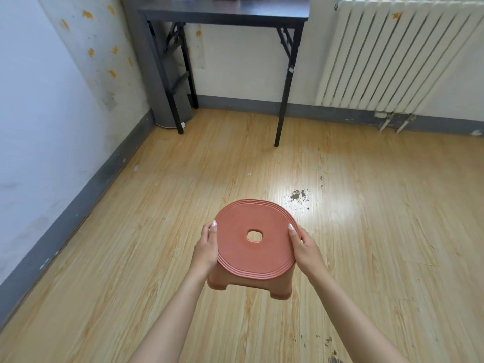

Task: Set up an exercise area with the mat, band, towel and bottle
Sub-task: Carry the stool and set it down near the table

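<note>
Now, both hands clamped round terracotta plastic stool (255, 242): left hand (207, 247), right hand (305, 248) pressed on seat rim. Risk: smooth rim slipping, stool dropping onto wooden floor (379, 205).

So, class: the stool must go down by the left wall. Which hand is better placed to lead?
Left, probably. The left hand grips the stool rim on the wall side; the right hand holds the far rim.
</note>
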A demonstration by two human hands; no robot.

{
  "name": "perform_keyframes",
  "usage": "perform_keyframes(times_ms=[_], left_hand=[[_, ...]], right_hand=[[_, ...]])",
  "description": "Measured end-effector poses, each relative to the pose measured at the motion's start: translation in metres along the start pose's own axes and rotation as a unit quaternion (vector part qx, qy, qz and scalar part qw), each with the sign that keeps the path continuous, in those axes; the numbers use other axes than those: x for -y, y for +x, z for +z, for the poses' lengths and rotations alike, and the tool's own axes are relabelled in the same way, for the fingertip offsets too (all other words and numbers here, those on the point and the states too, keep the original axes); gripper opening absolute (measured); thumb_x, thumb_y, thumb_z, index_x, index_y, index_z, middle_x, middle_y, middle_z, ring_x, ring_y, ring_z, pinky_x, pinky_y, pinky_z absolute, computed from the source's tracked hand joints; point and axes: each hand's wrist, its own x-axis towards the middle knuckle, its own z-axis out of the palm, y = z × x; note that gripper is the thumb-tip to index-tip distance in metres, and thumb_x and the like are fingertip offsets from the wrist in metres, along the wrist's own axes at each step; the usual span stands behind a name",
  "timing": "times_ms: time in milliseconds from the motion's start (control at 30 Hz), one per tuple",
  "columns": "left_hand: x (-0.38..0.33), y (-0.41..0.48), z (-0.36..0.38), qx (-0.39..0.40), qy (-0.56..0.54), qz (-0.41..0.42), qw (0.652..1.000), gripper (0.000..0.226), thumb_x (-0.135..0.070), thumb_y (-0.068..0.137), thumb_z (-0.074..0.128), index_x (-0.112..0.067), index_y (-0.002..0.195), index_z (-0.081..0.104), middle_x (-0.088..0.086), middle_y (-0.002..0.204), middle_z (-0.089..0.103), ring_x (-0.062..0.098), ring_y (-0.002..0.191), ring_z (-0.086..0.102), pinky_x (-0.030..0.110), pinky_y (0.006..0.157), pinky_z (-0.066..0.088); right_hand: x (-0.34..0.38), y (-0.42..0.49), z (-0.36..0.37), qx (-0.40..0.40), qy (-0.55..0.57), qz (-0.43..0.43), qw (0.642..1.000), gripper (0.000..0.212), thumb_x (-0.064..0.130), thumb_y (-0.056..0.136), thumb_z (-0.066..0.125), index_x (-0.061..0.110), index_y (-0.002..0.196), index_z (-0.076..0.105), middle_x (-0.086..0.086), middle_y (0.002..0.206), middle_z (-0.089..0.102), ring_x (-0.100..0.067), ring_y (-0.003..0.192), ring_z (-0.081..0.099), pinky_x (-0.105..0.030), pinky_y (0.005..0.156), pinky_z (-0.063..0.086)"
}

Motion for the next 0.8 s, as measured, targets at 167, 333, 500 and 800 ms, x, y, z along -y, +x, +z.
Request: perform_keyframes(times_ms=[167,333,500,800], left_hand=[[-0.062,-0.02,-0.022,-0.002,-0.009,0.001,1.0,0.049,-0.052,0.098,0.022,-0.032,0.14,0.036,-0.001,0.133,0.053,0.014,0.105,0.049,0.028,0.085,0.035],[-0.126,-0.034,-0.042,-0.013,-0.022,-0.005,1.0,0.048,-0.052,0.098,0.023,-0.033,0.14,0.038,-0.002,0.133,0.053,0.013,0.105,0.048,0.027,0.087,0.035],[-0.184,-0.044,-0.055,-0.019,-0.024,0.0,1.0,0.048,-0.048,0.1,0.023,-0.03,0.142,0.036,-0.003,0.139,0.048,0.014,0.116,0.046,0.025,0.088,0.031],[-0.279,-0.041,-0.078,-0.056,-0.033,0.006,0.998,0.049,-0.049,0.1,0.021,-0.03,0.144,0.032,-0.002,0.145,0.043,0.02,0.131,0.041,0.028,0.096,0.031]], right_hand=[[0.068,-0.016,-0.017,0.0,0.013,-0.011,1.0,0.039,0.038,0.101,0.04,0.023,0.135,0.052,0.01,0.122,0.058,-0.008,0.114,0.052,-0.024,0.093,0.04],[0.132,-0.022,-0.036,0.001,0.012,-0.017,1.0,0.036,0.034,0.101,0.041,0.023,0.132,0.055,0.018,0.109,0.06,-0.007,0.11,0.055,-0.023,0.091,0.04],[0.187,-0.02,-0.055,0.011,0.011,-0.022,1.0,0.039,0.037,0.101,0.041,0.023,0.135,0.052,0.013,0.121,0.058,-0.008,0.116,0.053,-0.026,0.097,0.041],[0.297,0.001,-0.082,0.031,-0.014,-0.044,0.998,0.036,0.039,0.1,0.04,0.027,0.131,0.055,0.02,0.108,0.059,-0.007,0.108,0.056,-0.024,0.09,0.042]])
